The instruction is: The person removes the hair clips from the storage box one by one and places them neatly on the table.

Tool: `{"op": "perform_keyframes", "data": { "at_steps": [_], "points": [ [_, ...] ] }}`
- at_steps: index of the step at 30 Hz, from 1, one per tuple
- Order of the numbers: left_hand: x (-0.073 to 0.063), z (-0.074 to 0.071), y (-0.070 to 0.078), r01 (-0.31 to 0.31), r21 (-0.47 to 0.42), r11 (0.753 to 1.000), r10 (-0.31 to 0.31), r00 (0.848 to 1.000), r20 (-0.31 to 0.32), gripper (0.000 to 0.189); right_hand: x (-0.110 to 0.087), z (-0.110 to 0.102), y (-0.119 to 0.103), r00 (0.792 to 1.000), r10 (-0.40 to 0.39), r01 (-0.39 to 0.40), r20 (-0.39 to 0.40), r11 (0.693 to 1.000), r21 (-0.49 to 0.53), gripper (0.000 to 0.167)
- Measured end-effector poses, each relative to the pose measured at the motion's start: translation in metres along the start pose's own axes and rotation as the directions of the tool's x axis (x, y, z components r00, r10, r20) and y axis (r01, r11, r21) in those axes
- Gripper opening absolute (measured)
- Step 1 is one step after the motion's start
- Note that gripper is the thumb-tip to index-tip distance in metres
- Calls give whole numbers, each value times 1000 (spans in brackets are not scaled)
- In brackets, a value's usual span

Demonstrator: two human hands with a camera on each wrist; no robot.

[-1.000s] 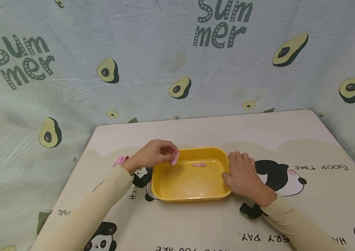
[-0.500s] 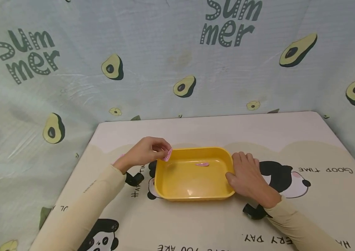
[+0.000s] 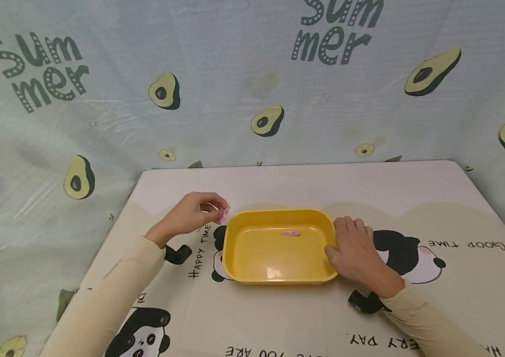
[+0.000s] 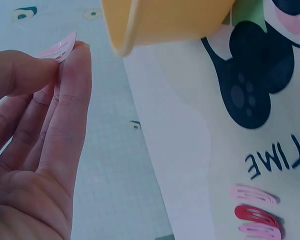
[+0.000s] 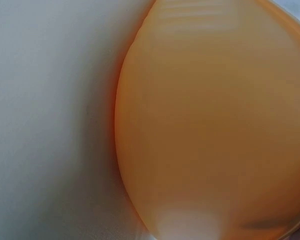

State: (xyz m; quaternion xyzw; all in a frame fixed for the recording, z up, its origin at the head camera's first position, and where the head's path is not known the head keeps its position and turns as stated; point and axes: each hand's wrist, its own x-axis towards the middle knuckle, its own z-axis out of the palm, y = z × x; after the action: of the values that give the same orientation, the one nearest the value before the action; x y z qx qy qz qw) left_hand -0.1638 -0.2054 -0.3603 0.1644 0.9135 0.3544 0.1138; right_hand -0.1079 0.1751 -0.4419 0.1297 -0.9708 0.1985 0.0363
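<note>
Between thumb and fingertips, my left hand [image 3: 190, 213] pinches a pink snap hair clip [image 4: 62, 49]. It is held up just off the back left corner of a yellow plastic tray [image 3: 279, 281]. Inside that tray, toward the back, lies another pink hair clip [image 3: 291, 232]. My right hand [image 3: 355, 250] grips the tray's right end, thumb at the rim; part of its fingers is hidden. The right wrist view is filled mostly by the outer wall of the tray [image 5: 205, 115].
In the left wrist view, a pink clip [image 4: 252, 194], a red clip [image 4: 255, 215] and another pink clip [image 4: 260, 231] lie in a row on the panda-print tabletop [image 3: 279, 317]. A curtain printed with avocados [image 3: 216, 124] hangs behind the table.
My left hand has moved left with the pink hair clip, from over the tray to outside its left corner. The right hand keeps its place on the tray. The head view has shifted slightly.
</note>
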Motion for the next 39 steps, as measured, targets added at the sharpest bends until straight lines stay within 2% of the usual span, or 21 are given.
{"op": "perform_keyframes", "data": {
  "at_steps": [5,12,20,25,33,39],
  "points": [
    [-8,-9,-7,29,-5,1000,-29,999,-31,21,-1,-1,0,1000,3,-3,-1,1000,-1,35],
    [-17,-19,-20,38,56,998,-33,995,-93,21,-2,-2,1,1000,5,-5,-2,1000,4,35],
    [-25,-28,-36,86,31,996,-81,990,-118,21,-3,-2,2,1000,-5,5,-4,1000,11,35],
    [-31,-30,-49,117,26,993,-112,983,-143,21,-2,-2,1,1000,-7,7,-5,1000,11,35],
    [-41,-34,-76,148,94,984,-128,973,-194,19,-1,0,1,1000,-14,14,-12,1000,9,34],
    [-48,-38,-92,180,105,978,-153,962,-227,21,0,0,-1,1000,-13,13,-6,1000,9,35]
  ]
}}
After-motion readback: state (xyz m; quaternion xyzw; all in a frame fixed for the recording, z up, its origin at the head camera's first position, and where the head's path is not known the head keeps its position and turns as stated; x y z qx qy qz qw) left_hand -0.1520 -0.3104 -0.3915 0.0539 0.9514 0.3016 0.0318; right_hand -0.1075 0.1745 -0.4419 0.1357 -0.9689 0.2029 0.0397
